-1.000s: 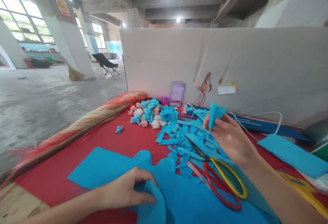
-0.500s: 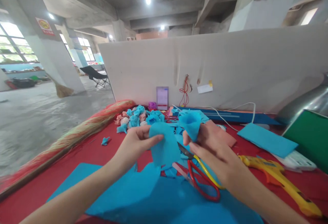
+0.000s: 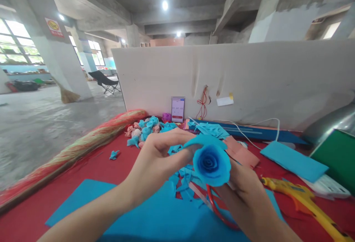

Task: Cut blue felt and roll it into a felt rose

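A blue paper flower [image 3: 211, 164] with a spiral of rolled petals faces me, held from behind and below by my right hand [image 3: 246, 186], whose fingertips are partly hidden. My left hand [image 3: 161, 153] pinches a loose blue paper petal [image 3: 206, 141] between thumb and fingers. The petal lies against the flower's upper rim. Below my hands, scissors show only a red handle [image 3: 219, 212]; the rest is covered by the right hand. Blue paper scraps [image 3: 187, 186] lie around them, over a large blue sheet [image 3: 149, 216].
Finished blue and pink paper flowers [image 3: 144, 129] are heaped at the back left. A yellow glue gun [image 3: 302, 197] rests at right, near folded blue paper [image 3: 294, 160]. A phone [image 3: 178, 109] leans on the white panel [image 3: 155, 75]. A fringed bundle [image 3: 77, 146] borders the red table's left.
My left hand has brought the petal right and up against the flower's rim. The flower has turned from side-on so that its opening faces me, and my right hand has come lower.
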### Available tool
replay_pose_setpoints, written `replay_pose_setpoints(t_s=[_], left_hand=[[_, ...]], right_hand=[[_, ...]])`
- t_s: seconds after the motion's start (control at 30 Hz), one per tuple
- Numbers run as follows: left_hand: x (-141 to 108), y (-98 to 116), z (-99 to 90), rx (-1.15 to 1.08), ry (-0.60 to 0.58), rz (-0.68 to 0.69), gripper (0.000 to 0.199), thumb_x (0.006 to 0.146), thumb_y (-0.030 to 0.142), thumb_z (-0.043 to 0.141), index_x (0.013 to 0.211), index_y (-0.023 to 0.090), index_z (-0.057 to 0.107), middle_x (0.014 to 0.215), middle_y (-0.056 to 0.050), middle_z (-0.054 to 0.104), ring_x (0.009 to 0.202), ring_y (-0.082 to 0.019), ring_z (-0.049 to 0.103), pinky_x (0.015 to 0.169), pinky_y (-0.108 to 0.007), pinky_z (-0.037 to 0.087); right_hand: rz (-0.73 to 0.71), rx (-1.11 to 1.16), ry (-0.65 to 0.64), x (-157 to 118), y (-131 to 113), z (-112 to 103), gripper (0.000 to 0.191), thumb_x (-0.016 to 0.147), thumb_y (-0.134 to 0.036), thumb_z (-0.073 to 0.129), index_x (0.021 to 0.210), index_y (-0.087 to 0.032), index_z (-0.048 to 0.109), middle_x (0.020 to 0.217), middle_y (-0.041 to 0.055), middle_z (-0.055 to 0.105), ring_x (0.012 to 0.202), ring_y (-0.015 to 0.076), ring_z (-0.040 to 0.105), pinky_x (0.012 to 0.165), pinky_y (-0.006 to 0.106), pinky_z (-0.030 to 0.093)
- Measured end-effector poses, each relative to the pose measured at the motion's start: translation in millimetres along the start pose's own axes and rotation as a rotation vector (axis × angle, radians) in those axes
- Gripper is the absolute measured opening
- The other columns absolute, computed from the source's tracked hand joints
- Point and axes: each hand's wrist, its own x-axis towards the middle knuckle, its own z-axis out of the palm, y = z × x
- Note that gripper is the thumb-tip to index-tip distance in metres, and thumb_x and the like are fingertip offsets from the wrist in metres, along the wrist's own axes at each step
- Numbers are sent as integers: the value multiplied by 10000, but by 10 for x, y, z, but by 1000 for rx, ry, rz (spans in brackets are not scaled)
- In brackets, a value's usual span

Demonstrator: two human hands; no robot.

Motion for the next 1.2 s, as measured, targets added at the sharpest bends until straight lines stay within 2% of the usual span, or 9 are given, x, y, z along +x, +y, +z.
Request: replay_pose_setpoints(t_s=[0.13, 0.3, 0.4, 0.47, 0.53, 0.63, 0.77, 0.93, 1.2], left_hand=[[-30, 17, -8, -38, -83, -11, 185, 791, 243, 564, 676, 222, 708, 829, 45, 679, 782, -142, 605, 675, -198, 503], [-73, -19, -12, -143, -146, -12, 375, 830, 250, 490, 472, 188, 585, 724, 44, 671, 794, -153, 603, 730, -233, 494], [-107, -24, -19, -128, -150, -57, 290, 840, 246, 495, 609, 224, 670, 613, 50, 628, 718, -132, 584, 702, -221, 478], [-119, -6, -14, -109, -158, -69, 213, 821, 194, 524, 771, 278, 713, 636, 66, 632, 701, -114, 571, 703, -201, 463], [-120, 19, -1, -110, -171, -57, 258, 784, 131, 550, 856, 316, 715, 691, 80, 641, 680, -99, 560, 692, -188, 459], [-112, 42, 20, -146, -175, -41, 317, 739, 61, 567, 845, 317, 720, 693, 84, 636, 669, -91, 549, 666, -169, 465], [-106, 36, 32, -176, -155, -54, 369, 695, -4, 588, 829, 312, 722, 665, 81, 635, 651, -91, 558, 520, -127, 443], [-82, 22, 54, -225, -141, -21, 420, 674, -45, 607, 825, 329, 725, 676, 98, 662, 733, -100, 610, 722, -167, 491], [-91, -20, 76, -242, -107, -84, 291, 649, 10, 675, 775, 270, 713, 708, 103, 688, 766, -113, 639, 720, -164, 516]], right_hand=[[-3, -11, -7, -4, 46, 13, 238, 885, -241, 445, 1086, -321, 543, 776, -6, 648, 633, 130, 610, 571, 188, 496], [18, 37, 15, 18, 30, 18, 196, 859, -210, 457, 967, -276, 607, 628, -26, 632, 505, 105, 601, 456, 143, 474], [64, 33, 0, 4, 8, 9, 163, 837, -163, 452, 805, -228, 599, 640, -27, 655, 472, 102, 599, 447, 152, 476], [79, 37, -8, -3, -9, -1, 176, 831, -140, 444, 699, -211, 535, 640, -33, 652, 468, 92, 590, 384, 139, 421], [59, 40, -8, -2, -23, -14, 197, 830, -132, 447, 648, -203, 472, 663, -34, 652, 485, 85, 587, 344, 136, 365], [49, 12, -9, 7, -36, -27, 157, 834, -133, 456, 703, -206, 506, 647, -40, 638, 491, 84, 575, 397, 136, 403], [51, -53, -5, -2, -34, -25, 167, 864, -191, 441, 791, -197, 591, 548, -47, 575, 449, 85, 527, 432, 148, 417], [62, -87, -36, -22, -7, -10, 177, 873, -207, 431, 768, -198, 574, 561, -51, 578, 450, 81, 511, 425, 149, 396], [69, -84, -9, -22, 18, 4, 172, 876, -219, 443, 812, -215, 602, 552, -58, 576, 435, 73, 506, 432, 146, 399]])
